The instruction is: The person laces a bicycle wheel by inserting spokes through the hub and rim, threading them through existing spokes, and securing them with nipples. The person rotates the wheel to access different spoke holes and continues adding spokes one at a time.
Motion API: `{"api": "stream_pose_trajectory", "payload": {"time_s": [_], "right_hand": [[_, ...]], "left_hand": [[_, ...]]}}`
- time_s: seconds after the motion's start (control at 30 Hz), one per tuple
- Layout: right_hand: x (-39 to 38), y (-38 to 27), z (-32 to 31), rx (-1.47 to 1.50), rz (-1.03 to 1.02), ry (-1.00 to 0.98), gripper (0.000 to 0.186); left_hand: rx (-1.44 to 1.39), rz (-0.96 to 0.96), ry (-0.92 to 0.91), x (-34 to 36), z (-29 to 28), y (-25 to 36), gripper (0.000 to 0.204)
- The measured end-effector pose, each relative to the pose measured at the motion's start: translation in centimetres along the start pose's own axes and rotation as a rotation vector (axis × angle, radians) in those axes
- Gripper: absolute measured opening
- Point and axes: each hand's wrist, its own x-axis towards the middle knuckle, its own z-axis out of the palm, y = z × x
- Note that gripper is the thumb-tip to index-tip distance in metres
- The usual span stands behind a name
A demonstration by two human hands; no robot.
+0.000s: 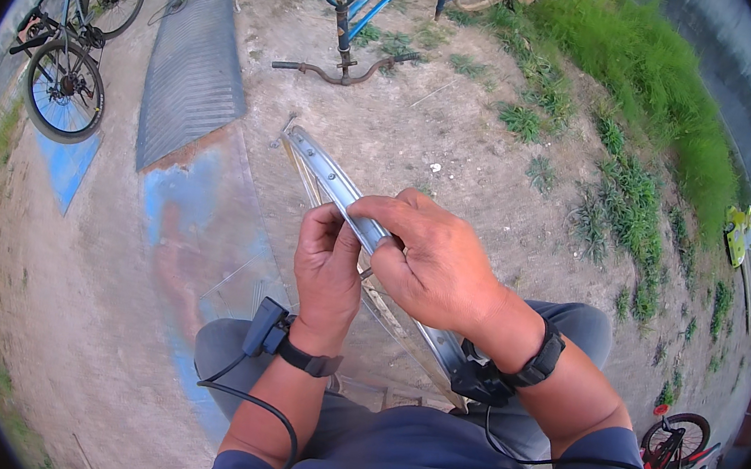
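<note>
A silver metal wheel rim (308,158), seen edge-on with small holes along its channel, slants from the upper middle down toward my lap, with thin pale bars beneath it. My left hand (326,266) is closed at the rim's left side, thumb and fingertips pinched against it; anything small between them is hidden. My right hand (424,259) lies over the rim with its index finger and thumb bent onto the channel, gripping it. A short dark piece (366,275) shows just below the fingers, too small to identify. Both wrists carry black strapped devices with cables.
An upturned blue bicycle frame (349,23) stands ahead on dirt. A bicycle (71,61) stands at upper left beside a grey ribbed mat (186,65) and painted board (187,185). Grass (626,68) edges the right; a red-and-black bicycle (675,449) is at lower right.
</note>
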Motion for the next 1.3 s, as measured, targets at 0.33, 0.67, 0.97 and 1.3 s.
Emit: {"api": "stream_pose_trajectory", "payload": {"time_s": [0.33, 0.67, 0.97, 1.3], "right_hand": [[-0.3, -0.4, -0.8, -0.063, 0.026, -0.022, 0.038], [-0.4, -0.7, -1.0, -0.101, 0.01, -0.058, 0.044], [-0.3, -0.8, -0.9, -0.11, 0.02, -0.055, 0.042], [-0.3, -1.1, -1.2, -0.163, -0.008, -0.06, 0.043]], "left_hand": [[-0.069, -0.004, -0.038, -0.2, 0.7, -0.3, 0.017], [-0.009, 0.015, -0.07, -0.1, 0.9, -0.4, 0.019], [-0.044, 0.013, -0.053, -0.2, 1.3, -0.5, 0.019], [0.062, 0.062, -0.06, -0.2, 1.2, -0.7, 0.011]]}}
